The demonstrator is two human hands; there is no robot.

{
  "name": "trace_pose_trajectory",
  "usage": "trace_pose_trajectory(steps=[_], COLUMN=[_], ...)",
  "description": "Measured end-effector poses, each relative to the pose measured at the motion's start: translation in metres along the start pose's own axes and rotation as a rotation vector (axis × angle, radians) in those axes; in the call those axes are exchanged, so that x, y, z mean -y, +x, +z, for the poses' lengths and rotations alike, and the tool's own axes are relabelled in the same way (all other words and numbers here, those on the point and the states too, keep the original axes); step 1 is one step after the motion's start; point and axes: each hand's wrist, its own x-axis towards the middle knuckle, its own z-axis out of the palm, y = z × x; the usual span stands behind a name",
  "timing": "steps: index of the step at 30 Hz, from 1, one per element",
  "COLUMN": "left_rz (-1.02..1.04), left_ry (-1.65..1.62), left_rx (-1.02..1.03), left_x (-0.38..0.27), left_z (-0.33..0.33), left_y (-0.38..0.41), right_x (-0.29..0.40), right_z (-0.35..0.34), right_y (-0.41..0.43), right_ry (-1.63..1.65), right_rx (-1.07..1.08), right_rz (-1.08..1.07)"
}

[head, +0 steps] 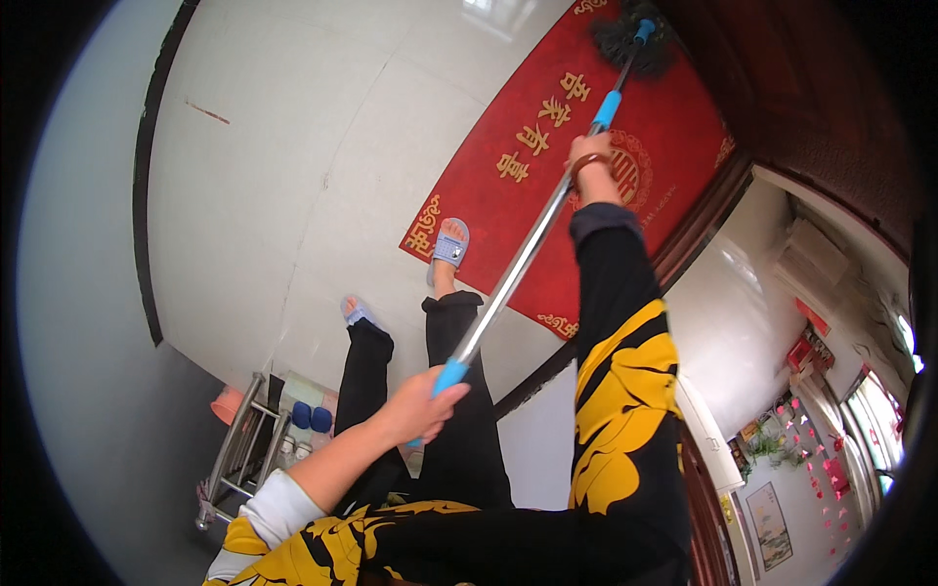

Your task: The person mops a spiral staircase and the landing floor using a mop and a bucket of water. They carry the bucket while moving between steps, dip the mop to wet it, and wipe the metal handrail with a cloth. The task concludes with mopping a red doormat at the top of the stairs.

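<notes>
Both my hands grip a long-handled mop with a silver metal pole (516, 267) and light-blue sleeves. Low on the pole, my left hand (418, 406) is closed around the blue end grip. My right hand (588, 150), with a brown bracelet at the wrist, holds the pole higher up, just below another blue sleeve (607, 110). At the far end, the dark grey mop head (634, 40) rests over the upper part of a red doormat (484, 198) and looks slightly blurred. Gold characters and patterns decorate the mat.
My slippered right foot (449, 245) stands on the mat's corner, the left (359, 311) on pale floor tiles (242, 220). A dark wooden door (806, 95) borders the mat. At lower left are a metal rack (245, 439) with shoes and a pink bucket (225, 405).
</notes>
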Motion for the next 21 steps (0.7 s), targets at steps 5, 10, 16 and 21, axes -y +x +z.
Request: trace_pose_trajectory(steps=[5, 10, 16, 21], left_rz=[0.033, 0.118, -0.159, -0.3], left_ry=[0.283, 0.791, 1.021, 1.18], left_rx=[-0.122, -0.393, -0.519, -0.535], left_x=[0.044, 0.178, 0.241, 0.242], left_z=[-0.014, -0.109, -0.168, -0.165], left_y=[-0.013, -0.115, -0.336, -0.408], right_x=[-0.074, -0.155, -0.238, -0.235], right_z=[0.013, 0.099, 0.179, 0.158], right_y=[-0.018, -0.214, -0.464, -0.531], right_ry=[-0.252, 0.16, 0.9, 0.613], right_rx=[0.149, 0.033, 0.371, 0.522], right_rz=[0.092, 0.181, 0.669, 0.421])
